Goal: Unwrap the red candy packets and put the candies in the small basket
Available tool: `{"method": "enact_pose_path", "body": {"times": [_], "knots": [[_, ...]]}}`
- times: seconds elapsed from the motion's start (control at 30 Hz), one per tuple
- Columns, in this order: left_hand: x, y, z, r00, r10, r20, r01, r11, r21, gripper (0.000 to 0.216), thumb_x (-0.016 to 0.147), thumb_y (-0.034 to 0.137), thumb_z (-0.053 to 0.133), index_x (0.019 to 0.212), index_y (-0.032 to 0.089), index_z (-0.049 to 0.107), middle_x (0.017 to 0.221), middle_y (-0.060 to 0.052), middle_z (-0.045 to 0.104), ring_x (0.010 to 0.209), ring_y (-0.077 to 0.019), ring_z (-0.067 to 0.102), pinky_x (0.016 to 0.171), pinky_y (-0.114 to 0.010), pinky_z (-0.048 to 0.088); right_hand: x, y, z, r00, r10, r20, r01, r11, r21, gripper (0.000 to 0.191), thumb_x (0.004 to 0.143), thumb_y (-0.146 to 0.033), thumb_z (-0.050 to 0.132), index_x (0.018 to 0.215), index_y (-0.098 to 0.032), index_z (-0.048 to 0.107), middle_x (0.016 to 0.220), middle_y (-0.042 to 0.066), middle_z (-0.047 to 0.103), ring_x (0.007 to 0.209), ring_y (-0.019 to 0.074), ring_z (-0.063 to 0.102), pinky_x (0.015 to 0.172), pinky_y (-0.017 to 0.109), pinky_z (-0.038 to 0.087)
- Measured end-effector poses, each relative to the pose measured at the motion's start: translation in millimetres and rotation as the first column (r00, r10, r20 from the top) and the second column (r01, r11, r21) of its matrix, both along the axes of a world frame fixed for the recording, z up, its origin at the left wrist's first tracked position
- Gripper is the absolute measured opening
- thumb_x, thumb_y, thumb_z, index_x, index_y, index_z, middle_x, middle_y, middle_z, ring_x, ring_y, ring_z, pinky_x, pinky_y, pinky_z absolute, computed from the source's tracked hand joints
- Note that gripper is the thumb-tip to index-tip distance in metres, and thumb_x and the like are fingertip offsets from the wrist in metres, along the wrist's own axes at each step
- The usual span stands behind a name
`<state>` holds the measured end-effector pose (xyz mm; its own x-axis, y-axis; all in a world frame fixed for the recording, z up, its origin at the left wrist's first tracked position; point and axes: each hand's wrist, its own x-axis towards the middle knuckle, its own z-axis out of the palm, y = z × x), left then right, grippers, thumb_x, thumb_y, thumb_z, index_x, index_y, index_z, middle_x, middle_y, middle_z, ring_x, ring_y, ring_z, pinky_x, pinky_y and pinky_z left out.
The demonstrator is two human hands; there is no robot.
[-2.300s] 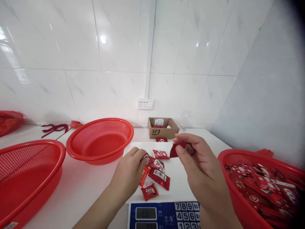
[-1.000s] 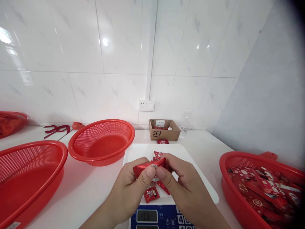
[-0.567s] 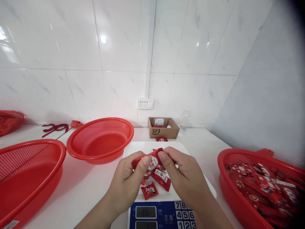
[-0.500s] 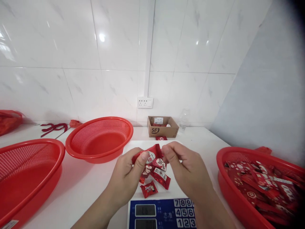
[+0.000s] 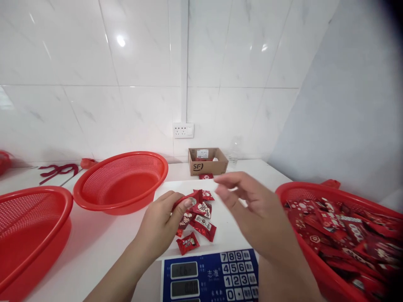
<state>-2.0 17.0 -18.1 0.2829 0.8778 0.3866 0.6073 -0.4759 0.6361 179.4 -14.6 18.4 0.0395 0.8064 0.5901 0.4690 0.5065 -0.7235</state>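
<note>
My left hand (image 5: 159,224) is closed on a red candy packet (image 5: 188,199), holding it low over the white scale platter (image 5: 226,228), against a small heap of red packets (image 5: 197,220). My right hand (image 5: 252,212) is in the air to the right of the heap, fingers spread and holding nothing. It hangs between the heap and a red basket (image 5: 302,189) full of red packets. The scale's blue keypad and displays (image 5: 209,274) are at the bottom.
Two red mesh baskets hold nothing: one behind the scale (image 5: 121,180), one at the left edge (image 5: 30,222). A small cardboard box (image 5: 208,161) and a plastic bottle (image 5: 233,152) stand by the tiled wall. Red ribbon (image 5: 58,170) lies far left.
My right hand passed its red packet to my left hand, let go and moved right, opening. My left hand lowered the packet toward the heap.
</note>
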Motion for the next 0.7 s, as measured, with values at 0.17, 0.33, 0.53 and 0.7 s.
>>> {"method": "enact_pose_path", "body": {"times": [0.17, 0.33, 0.53, 0.7], "knots": [[1.7, -15.7, 6.2, 0.946, -0.206, 0.249, 0.219, 0.975, -0.024, 0.036, 0.099, 0.042, 0.037, 0.077, 0.020, 0.055, 0.070, 0.001, 0.056, 0.063, -0.0148, 0.052, 0.057, -0.025, 0.040, -1.6, 3.5, -0.8, 0.899, 0.366, 0.241, -0.340, 0.929, -0.143, 0.028, 0.090, -0.014, 0.059, 0.114, -0.027, 0.064, 0.107, -0.001, 0.071, 0.096, 0.0178, 0.065, 0.083, 0.031, 0.050], [1.4, -8.3, 3.5, 0.990, -0.136, -0.038, 0.129, 0.981, -0.147, 0.023, 0.091, 0.037, 0.053, 0.110, 0.024, 0.059, 0.106, -0.004, 0.064, 0.092, -0.0220, 0.059, 0.077, -0.032, 0.047, 8.3, 2.8, 6.2, 0.982, 0.036, -0.186, -0.049, 0.997, -0.063, 0.005, 0.088, -0.024, 0.062, 0.092, -0.021, 0.063, 0.074, -0.001, 0.070, 0.064, 0.0156, 0.067, 0.056, 0.026, 0.053], [11.9, 9.7, -6.1, 0.873, -0.235, -0.428, 0.154, 0.964, -0.216, 0.040, 0.083, 0.017, 0.055, 0.121, 0.027, 0.062, 0.119, -0.008, 0.062, 0.111, -0.0298, 0.054, 0.090, -0.044, 0.047, 20.6, -0.4, 9.2, 0.860, 0.102, -0.501, -0.031, 0.988, 0.149, 0.014, 0.087, -0.015, 0.059, 0.093, -0.024, 0.051, 0.086, -0.002, 0.071, 0.071, 0.0137, 0.070, 0.062, 0.026, 0.060], [18.1, 20.9, 3.0, 0.917, -0.182, -0.356, 0.112, 0.972, -0.207, 0.027, 0.087, 0.013, 0.044, 0.096, 0.023, 0.068, 0.095, -0.007, 0.068, 0.088, -0.0256, 0.062, 0.079, -0.041, 0.049, 27.8, -2.3, 9.2, 0.862, 0.127, -0.491, -0.022, 0.977, 0.214, 0.019, 0.091, -0.013, 0.054, 0.102, -0.028, 0.057, 0.085, -0.005, 0.068, 0.068, 0.0089, 0.064, 0.064, 0.021, 0.058]]}}
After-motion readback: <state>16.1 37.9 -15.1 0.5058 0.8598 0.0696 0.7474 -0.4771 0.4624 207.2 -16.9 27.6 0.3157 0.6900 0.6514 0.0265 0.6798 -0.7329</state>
